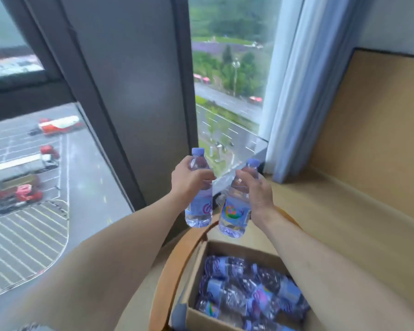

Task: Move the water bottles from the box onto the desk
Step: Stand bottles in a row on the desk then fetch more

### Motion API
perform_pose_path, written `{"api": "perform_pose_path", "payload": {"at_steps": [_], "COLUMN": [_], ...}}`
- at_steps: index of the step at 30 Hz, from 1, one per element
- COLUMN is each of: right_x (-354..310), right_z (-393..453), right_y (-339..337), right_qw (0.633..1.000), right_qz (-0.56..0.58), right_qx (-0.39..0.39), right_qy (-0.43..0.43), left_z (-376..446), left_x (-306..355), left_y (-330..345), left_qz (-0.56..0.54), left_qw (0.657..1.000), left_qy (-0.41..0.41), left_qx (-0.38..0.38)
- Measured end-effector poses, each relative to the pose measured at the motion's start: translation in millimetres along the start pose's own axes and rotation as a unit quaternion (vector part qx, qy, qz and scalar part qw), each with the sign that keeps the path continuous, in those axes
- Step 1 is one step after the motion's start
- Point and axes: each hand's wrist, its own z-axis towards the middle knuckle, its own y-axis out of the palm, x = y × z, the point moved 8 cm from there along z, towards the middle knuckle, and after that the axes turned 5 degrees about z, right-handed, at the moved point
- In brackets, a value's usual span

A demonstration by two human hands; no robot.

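Note:
My left hand [189, 181] grips the upper body of a clear water bottle [198, 206] with a blue cap and a blue label. My right hand [256, 189] grips a second such bottle [234, 216], tilted slightly left. Both bottles hang upright in the air above the far end of an open cardboard box [196, 278]. Inside the box lie several more bottles [249, 292] on their sides. The light wooden desk [332, 223] stretches to the right of the box and the hands.
The box sits on a round brown chair [175, 261]. A tall window with a dark frame [134, 103] fills the left and centre. A pale blue curtain [289, 91] hangs at the desk's far corner. A tan wall panel [378, 130] backs the desk.

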Motion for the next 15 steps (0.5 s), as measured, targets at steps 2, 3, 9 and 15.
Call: {"api": "perform_pose_path", "payload": {"at_steps": [2, 3, 9, 15], "right_x": [-6.4, -8.3, -0.6, 27.6], "right_z": [1.4, 1.6, -14.5, -86.1], "right_y": [22.8, 33.1, 103.1, 181.7], "right_qw": [0.998, 0.997, 0.976, 0.925], "right_qz": [-0.007, -0.012, -0.059, -0.073], "right_qx": [-0.056, -0.079, -0.209, -0.371], "right_qy": [0.012, 0.013, 0.008, 0.036], "left_z": [-3.9, -7.4, -60.0, -157.5], "left_x": [9.2, 12.2, 13.4, -1.8], "left_y": [-21.8, -32.5, -99.8, -180.0], "left_qz": [0.002, 0.002, -0.006, -0.019], "left_qw": [0.999, 0.998, 0.982, 0.946], "left_qy": [0.007, 0.011, 0.01, -0.031], "left_qx": [0.043, 0.063, 0.186, 0.323]}}
